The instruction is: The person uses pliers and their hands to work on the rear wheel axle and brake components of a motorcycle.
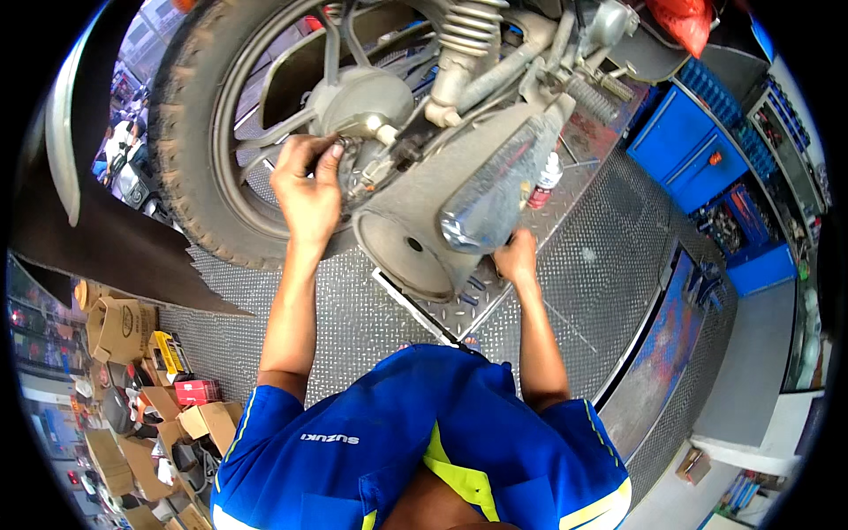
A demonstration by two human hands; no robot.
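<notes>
The rear wheel (181, 150) of a motorcycle stands upright at the upper left, with its hub (362, 99) behind a dusty grey muffler (397, 234). My left hand (307, 185) is at the hub's lower edge, thumb and forefinger pinched by the small metal parts around the axle. What sits between those fingertips is too small to name. Low on the muffler's right side, beside its shiny heat shield (495, 199), is my right hand (517, 256). Its fingers are curled, and their tips go out of sight under the muffler, so what they grip is hidden.
A bottle with a white top and red base (545, 183) stands right of the muffler on the metal lift platform (530, 296). The shock absorber (471, 35) rises above. Blue cabinets (680, 146) line the right. Cardboard boxes (122, 329) crowd the lower left; a dark mudguard (115, 252) juts in.
</notes>
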